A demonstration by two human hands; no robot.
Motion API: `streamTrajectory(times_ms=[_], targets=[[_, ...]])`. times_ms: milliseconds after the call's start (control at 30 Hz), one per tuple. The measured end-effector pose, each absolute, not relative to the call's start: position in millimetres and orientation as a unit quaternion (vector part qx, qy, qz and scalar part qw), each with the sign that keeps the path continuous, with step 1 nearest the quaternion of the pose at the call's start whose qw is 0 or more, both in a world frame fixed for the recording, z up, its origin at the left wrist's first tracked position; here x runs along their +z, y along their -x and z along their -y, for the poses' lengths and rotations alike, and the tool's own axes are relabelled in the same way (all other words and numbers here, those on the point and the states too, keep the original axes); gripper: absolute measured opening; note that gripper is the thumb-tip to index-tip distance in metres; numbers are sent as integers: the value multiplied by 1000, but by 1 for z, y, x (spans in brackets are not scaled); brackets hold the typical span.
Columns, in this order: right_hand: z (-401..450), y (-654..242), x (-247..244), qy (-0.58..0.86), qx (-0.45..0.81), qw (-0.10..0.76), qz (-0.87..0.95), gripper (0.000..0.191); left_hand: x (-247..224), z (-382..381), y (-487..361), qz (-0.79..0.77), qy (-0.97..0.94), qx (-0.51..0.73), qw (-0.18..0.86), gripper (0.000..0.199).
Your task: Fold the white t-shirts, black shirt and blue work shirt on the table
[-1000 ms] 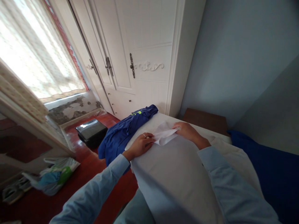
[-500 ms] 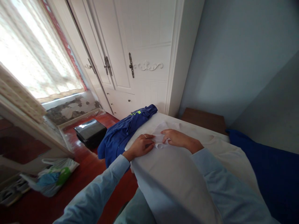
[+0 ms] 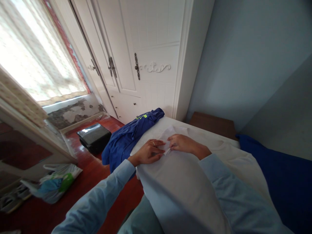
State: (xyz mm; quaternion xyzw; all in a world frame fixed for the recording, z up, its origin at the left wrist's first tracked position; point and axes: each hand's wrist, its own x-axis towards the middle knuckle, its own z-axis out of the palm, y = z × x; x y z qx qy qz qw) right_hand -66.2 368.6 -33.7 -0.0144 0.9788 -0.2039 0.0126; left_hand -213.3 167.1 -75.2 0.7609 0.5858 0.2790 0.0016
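Observation:
My left hand (image 3: 149,152), with a ring on one finger, has its fingers closed on the edge of a thin white cloth (image 3: 168,132). From the other side, my right hand (image 3: 183,143) pinches the same cloth, thumb and fingertips together. Between the two hands a small folded point of the fabric stands up. The cloth lies over the white bed surface (image 3: 185,185) in front of me. Beyond my left hand, a blue garment (image 3: 129,136) with a yellow-green mark is draped along the bed's edge.
A white wardrobe (image 3: 156,39) stands behind the bed, beside a brown wooden cabinet (image 3: 212,125). Dark blue fabric (image 3: 280,175) lies at the right. On the red floor are a black case (image 3: 94,138), a plastic bag (image 3: 56,183) and shoes (image 3: 12,200).
A small white loop of fabric showed below my fingers; now that part is gathered into a folded point. My right fingers have drawn closer together, and the left hand has barely moved.

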Motion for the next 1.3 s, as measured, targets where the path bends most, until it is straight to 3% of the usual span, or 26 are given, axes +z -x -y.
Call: streamTrajectory(times_ms=[333,533,733,967,1300], targets=[[-377,58,-19,-1,-218,101,-971,23,-83,-169,212,-645,-705,291,-49,33],[-371,59,-20,-9,-206,48,-977,31,-89,-171,214,-704,-645,288,-79,32],[-370,57,-15,-63,-218,79,-971,42,-85,-171,213,-716,-634,282,-80,30],[-376,56,-16,-90,-199,71,-973,39,-85,-171,215,-733,-610,296,-62,26],[-379,53,-15,-123,-203,66,-969,37,-88,-170,225,-736,-580,349,10,49]])
